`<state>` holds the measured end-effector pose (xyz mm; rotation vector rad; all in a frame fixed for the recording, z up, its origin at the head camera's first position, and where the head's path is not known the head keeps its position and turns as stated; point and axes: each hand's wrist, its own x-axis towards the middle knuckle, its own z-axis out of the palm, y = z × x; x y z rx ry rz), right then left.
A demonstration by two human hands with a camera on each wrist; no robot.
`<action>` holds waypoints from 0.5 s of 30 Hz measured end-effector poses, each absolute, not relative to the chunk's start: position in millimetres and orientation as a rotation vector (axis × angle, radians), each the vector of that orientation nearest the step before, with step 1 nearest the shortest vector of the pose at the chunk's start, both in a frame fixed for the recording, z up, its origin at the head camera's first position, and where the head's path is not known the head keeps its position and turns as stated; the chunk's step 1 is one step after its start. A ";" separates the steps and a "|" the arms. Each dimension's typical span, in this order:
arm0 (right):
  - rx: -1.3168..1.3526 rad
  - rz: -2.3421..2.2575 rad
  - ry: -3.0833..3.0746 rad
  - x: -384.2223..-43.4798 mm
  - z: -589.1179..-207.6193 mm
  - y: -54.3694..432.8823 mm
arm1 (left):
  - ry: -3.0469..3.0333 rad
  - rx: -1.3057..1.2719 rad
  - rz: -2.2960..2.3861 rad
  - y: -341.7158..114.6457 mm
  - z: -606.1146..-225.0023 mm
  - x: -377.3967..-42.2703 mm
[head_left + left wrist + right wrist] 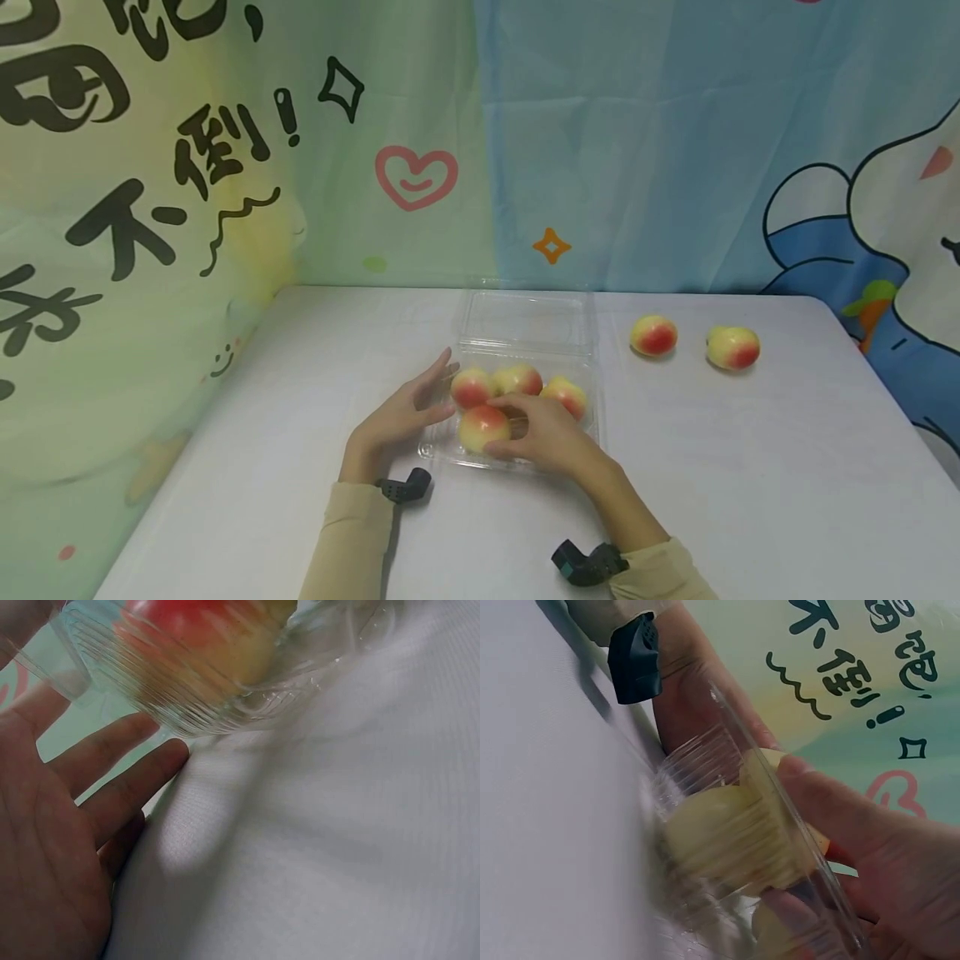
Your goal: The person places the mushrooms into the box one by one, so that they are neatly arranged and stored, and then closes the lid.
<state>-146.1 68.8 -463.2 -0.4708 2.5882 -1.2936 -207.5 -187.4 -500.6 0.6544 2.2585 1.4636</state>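
A clear plastic clamshell box [438, 446] lies open on the table with its lid [525, 321] folded back. Several yellow-and-red peaches sit in it. My right hand [551, 435] grips the front-left peach [483, 429], thumb at its near side and fingers over its top. In the right wrist view this peach [712, 832] shows through the ridged wall. Alongside the box's left wall, my left hand [401, 421] has its fingers spread and relaxed. The left wrist view puts those fingers [124, 784] right by the ridged plastic, with a peach [217, 645] behind it.
Two more peaches lie on the white table to the right of the box, one [654, 336] nearer and one [732, 347] farther right. A printed cloth backdrop [637, 150] hangs behind the table [675, 483]. Each wrist wears a dark camera.
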 end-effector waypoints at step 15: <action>-0.523 -1.314 2.575 -146.9 -465.9 76.6 | 2.206 0.646 1.501 -188.5 -501.5 -207.1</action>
